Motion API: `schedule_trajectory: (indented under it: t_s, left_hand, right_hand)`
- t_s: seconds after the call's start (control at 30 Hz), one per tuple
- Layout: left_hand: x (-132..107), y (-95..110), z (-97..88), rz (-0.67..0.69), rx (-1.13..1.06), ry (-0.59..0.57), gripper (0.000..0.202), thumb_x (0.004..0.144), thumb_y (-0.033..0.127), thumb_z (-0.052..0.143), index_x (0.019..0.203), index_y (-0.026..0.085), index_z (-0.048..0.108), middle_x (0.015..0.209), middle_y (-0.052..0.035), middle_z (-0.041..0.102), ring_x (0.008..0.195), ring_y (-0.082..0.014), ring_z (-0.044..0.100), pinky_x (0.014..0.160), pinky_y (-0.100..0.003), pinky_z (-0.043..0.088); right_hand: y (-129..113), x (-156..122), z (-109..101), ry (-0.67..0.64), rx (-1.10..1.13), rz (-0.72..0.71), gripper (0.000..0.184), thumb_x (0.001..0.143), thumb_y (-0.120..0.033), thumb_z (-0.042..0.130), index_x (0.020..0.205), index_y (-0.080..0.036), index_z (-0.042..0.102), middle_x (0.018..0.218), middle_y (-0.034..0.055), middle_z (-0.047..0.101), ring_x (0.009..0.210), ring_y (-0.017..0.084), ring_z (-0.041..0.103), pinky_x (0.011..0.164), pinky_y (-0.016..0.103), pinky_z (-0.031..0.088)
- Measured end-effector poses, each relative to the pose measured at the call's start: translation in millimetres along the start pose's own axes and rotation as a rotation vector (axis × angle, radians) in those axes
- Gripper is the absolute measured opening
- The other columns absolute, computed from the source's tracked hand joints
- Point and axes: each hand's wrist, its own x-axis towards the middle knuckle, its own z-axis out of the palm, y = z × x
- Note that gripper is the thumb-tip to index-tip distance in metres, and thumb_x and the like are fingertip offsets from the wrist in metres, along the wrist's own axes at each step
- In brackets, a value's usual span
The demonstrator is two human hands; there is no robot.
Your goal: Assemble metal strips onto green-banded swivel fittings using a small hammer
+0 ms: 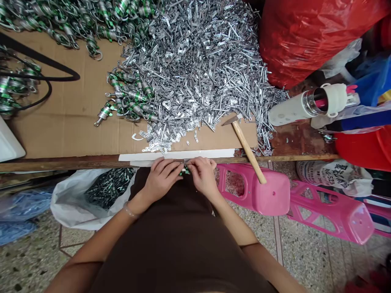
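Because a small green piece (185,170) sits in the narrow gap between the two hands, neither is clearly nearer: it lies just right of the left hand's (163,178) fingertips and just left of the right hand's (202,175). Its long axis seems to run from one hand to the other, though the fingers cover both ends. The right hand pinches it with thumb and forefinger; the left hand, back upward and fingers bent close together, appears to grip the opposite end. Both hands are at the front edge of the table (293,143), forearms angling inward. Beyond them spreads a heap of metal parts (198,77); a hammer (249,148) lies right of the right hand.
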Motion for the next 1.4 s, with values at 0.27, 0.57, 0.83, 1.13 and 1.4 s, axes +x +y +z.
schedule_trajectory:
  t_s: [0.27,0.57,0.83,1.13,1.4]
  left_hand:
    - [7,9,2.3,-0.112,0.127,-0.103,0.024,0.085,0.02,0.054,0.108,0.018,0.058,0.096,-0.0053,0.065,0.097,-0.0238,0.054,0.105,-0.053,0.031]
    - [9,11,-2.8,-0.123,0.113,-0.125,0.024,0.085,0.022,0.053,0.108,0.019,0.058,0.096,-0.0045,0.065,0.095,-0.0236,0.053,0.103,-0.053,0.033]
    - [17,-5,-11.8,-0.026,0.084,-0.203,0.022,0.085,0.027,0.052,0.104,0.023,0.061,0.091,-0.0043,0.063,0.096,-0.0242,0.051,0.102,-0.054,0.034]
    - [19,-12,-11.7,-0.026,-0.004,-0.22,0.021,0.085,0.028,0.052,0.101,0.022,0.063,0.09,-0.0051,0.062,0.096,-0.0244,0.052,0.101,-0.055,0.034]
    - [22,-5,-13.4,-0.03,0.045,-0.22,0.02,0.084,0.027,0.051,0.099,0.021,0.063,0.089,-0.0062,0.062,0.096,-0.026,0.052,0.1,-0.056,0.034]
  right_hand:
    - [-2,21,-11,-0.066,-0.078,0.11,0.01,0.082,-0.03,0.058,0.083,-0.023,0.065,0.09,0.0018,0.062,0.093,0.021,0.048,0.081,0.036,0.024]
    - [-10,15,-14,-0.123,-0.02,0.145,0.017,0.086,-0.024,0.048,0.08,-0.021,0.064,0.087,0.0008,0.069,0.085,0.018,0.059,0.081,0.035,0.028]
    - [-11,18,-17,-0.119,0.069,0.249,0.014,0.08,-0.024,0.051,0.076,-0.022,0.064,0.074,-0.001,0.068,0.068,0.015,0.058,0.073,0.029,0.039]
    - [-22,39,-24,-0.259,-0.005,0.299,0.016,0.074,-0.016,0.05,0.067,-0.021,0.063,0.068,0.0007,0.066,0.068,0.017,0.059,0.065,0.026,0.039]
    - [-10,24,-15,-0.193,-0.022,0.171,0.012,0.082,-0.02,0.05,0.081,-0.022,0.062,0.075,0.0003,0.066,0.071,0.016,0.055,0.069,0.028,0.038]
